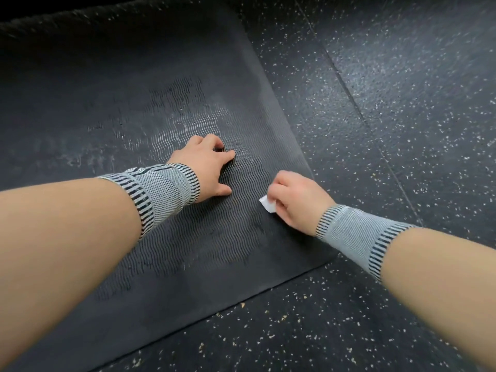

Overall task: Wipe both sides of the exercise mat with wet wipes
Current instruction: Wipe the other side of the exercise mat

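Note:
A black exercise mat (112, 84) with a wavy ribbed texture lies flat on the floor, with damp, shiny streaks around its middle. My left hand (206, 165) rests on the mat near its centre, fingers spread and pressing down. My right hand (298, 200) sits near the mat's right edge and grips a small white wet wipe (268, 204) held against the surface. Only a corner of the wipe shows from under the fingers. Both wrists wear grey striped knit bands.
Dark speckled rubber flooring (402, 89) surrounds the mat on the right and in front. The mat's near edge (241, 298) runs diagonally across the lower frame. A dark fuzzy edge (80, 14) borders the top left.

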